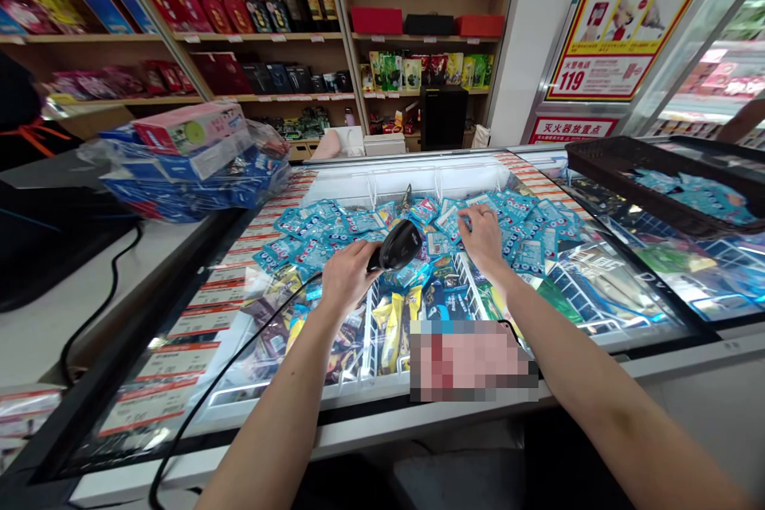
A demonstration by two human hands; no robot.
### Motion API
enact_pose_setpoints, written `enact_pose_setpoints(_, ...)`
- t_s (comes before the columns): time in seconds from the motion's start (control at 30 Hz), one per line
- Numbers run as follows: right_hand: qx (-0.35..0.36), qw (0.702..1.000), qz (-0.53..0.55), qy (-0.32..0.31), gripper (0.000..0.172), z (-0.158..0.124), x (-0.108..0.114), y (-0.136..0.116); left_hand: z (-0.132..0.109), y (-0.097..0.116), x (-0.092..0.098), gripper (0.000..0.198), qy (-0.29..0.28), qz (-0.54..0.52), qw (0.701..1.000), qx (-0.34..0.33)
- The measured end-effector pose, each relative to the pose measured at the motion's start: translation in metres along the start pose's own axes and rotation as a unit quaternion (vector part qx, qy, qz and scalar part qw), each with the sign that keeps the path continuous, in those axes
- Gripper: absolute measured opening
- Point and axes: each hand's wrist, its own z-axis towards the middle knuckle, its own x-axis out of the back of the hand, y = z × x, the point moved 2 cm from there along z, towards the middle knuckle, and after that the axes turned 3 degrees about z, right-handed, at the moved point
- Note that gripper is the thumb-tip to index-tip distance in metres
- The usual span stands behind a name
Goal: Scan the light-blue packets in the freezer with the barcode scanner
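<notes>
My left hand point(350, 279) grips a black handheld barcode scanner point(398, 247), its nose pointing right, toward my other hand. A black cord point(239, 358) runs from the scanner down past my left forearm and over the freezer's front edge. My right hand point(481, 235) is shut on a light blue foil packet point(448, 223) just above a heap of similar blue packets point(316, 235). That heap fills the far part of an open chest freezer point(268, 311). Wire dividers and mixed snack packs point(388, 335) lie below my hands.
A shrink-wrapped stack of boxes point(185, 171) stands on the counter point(72, 319) at left. A black basket point(663, 183) holding blue packets rests on the glass lid at right. Shelves of boxed goods point(263, 40) stand behind. A dark-clothed person point(17, 107) is at the left edge.
</notes>
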Motion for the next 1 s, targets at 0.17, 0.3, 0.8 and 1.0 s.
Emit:
enact_pose_setpoints(0.17,0.045,0.989,-0.133,-0.051,0.044,-0.009,-0.001,-0.019,0.000,-0.002,-0.001,0.034,0.008,0.003,1.000,-0.008)
enact_pose_setpoints(0.3,0.109,0.952,-0.227,-0.174,0.062,-0.020,-0.014,-0.028,0.000,-0.002,-0.002,0.033,0.015,0.013,1.000,-0.015)
enact_pose_setpoints(0.8,0.072,0.939,-0.304,-0.145,0.066,-0.013,0.007,0.002,-0.001,-0.008,-0.005,0.032,0.028,0.008,0.999,-0.013)
enact_pose_setpoints(1.0,0.055,0.942,-0.310,-0.114,0.064,-0.016,0.012,0.008,-0.003,-0.013,-0.002,0.033,0.027,0.010,1.000,-0.007)
